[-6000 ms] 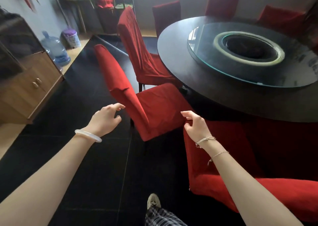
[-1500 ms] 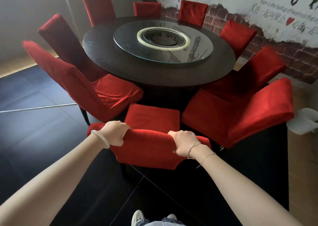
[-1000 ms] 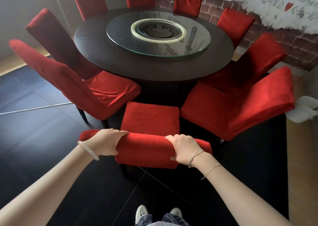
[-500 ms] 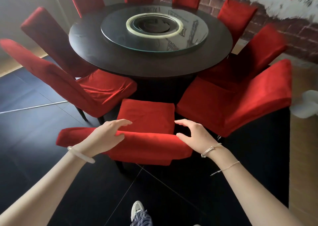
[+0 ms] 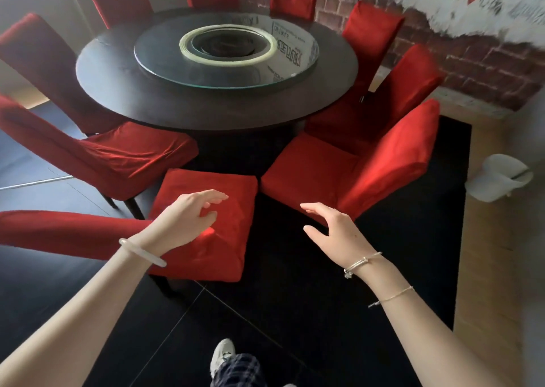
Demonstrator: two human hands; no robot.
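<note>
While the left hand (image 5: 185,218) and right hand (image 5: 333,230) hover open, fingers loosely curved and holding nothing, the near chair (image 5: 212,186) stands at the round table (image 5: 118,97), its seat pointing toward it. The left hand is over the chair's back. The right hand is just right of it, above the dark floor (image 5: 280,313), near the neighbouring chair (image 5: 318,168).

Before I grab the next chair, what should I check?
1. Left hand free: ok, fingers open.
2. Right hand free: ok, holds nothing.
3. Front chair tucked under table: cannot tell.
4. Right chair in reach: ok, close by right hand.
5. Gap between those chairs: not ok, seats nearly touch.
6. Bin out of the way: ok, by the wall.
</note>
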